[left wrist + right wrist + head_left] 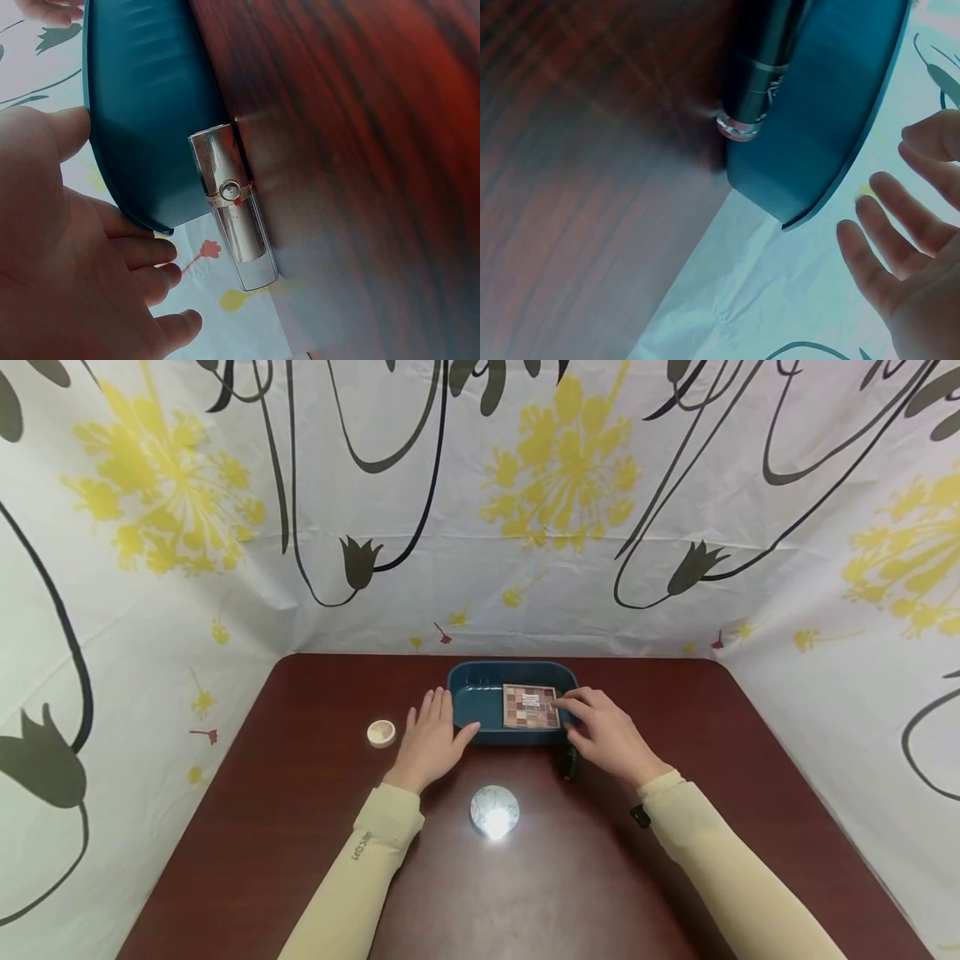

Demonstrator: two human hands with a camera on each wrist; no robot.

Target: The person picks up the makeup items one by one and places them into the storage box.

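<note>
A: What is at risk at this dark red table (285, 827)?

B: A makeup palette (530, 706) rests inside the right part of a blue tray (477, 702). A person's right hand (609, 732) reaches over the tray's right end, fingers loosely bent and apart, tips at the palette's edge; how firmly they touch is unclear. A careless nudge there could slide or tip the palette against the wall.

A: And the left hand (429, 739)?

B: Fingers straight, holding nothing, thumb at the tray's rim. The hands are well apart. Uneven pressure from this one could, in my judgement, shift the tray and its contents.

A: What stands in the way?

B: A black tube (757, 82) sits just in front of the tray's right end, where a sideways push could send it rolling. At the left end, a gold-banded clear case (229, 187) is within easy reach of a knock.

A: Anything else around?

B: A small pale jar (381, 733) sits left of the left hand. A round disc (494, 808) lies nearer the wearer, throwing back a bright glare that hides part of its face.
</note>
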